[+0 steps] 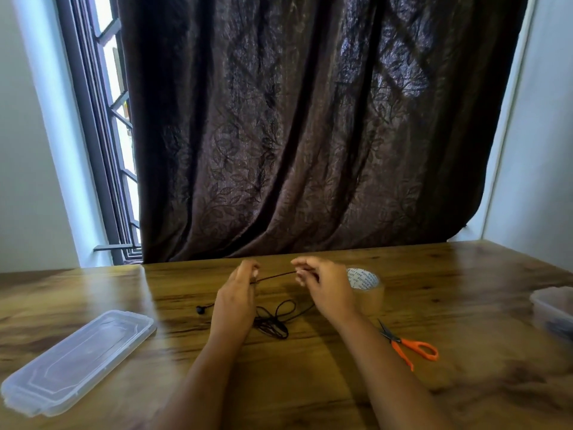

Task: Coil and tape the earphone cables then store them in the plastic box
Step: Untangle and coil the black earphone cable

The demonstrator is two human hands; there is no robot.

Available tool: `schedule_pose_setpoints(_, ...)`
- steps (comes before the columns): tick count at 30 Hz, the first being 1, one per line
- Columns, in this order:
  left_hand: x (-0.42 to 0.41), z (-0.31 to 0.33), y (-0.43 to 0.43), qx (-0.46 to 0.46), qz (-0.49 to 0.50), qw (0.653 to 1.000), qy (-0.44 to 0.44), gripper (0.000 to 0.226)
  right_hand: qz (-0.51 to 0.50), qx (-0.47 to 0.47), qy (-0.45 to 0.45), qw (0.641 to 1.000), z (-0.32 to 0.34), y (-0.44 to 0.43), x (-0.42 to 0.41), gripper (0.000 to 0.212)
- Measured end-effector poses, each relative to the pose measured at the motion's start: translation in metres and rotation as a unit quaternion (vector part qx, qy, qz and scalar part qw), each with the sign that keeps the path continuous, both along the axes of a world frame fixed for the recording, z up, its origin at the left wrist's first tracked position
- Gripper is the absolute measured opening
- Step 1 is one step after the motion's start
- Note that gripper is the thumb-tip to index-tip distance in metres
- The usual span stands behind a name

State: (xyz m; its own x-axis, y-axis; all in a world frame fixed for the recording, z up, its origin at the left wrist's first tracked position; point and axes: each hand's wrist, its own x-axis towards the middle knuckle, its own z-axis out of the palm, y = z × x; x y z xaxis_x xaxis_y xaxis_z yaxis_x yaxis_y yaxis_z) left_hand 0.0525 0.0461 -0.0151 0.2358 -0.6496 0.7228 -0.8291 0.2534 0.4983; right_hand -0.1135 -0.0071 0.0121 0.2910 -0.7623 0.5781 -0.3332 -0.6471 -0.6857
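Note:
A black earphone cable [274,321] lies in a loose tangle on the wooden table [310,383], one earbud [199,310] out to the left. My left hand [237,294] and my right hand [325,290] each pinch the cable above the table, with a short stretch held taut between them. A roll of clear tape [367,290] stands just right of my right hand. The clear plastic box [555,310] sits at the right edge, partly cut off, with something dark inside.
The box's clear lid [77,358] lies at the front left of the table. Orange-handled scissors [409,347] rest to the right of my right forearm. A dark brown curtain [310,135] hangs behind the table's far edge, a window at its left.

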Motion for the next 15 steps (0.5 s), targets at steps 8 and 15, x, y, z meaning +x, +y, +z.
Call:
schedule_pose_setpoints(8, -0.012, 0.014, 0.005, 0.271, -0.311, 0.812, 0.413, 0.014, -0.162, -0.064, 0.088, 0.981, -0.01, -0.011, -0.012, 0.018)
schedule_pose_setpoints(15, 0.006, 0.015, 0.006, 0.214, -0.354, 0.651, 0.636, 0.022, -0.105, -0.1, 0.229, 0.962, -0.008, 0.003, 0.001, 0.022)
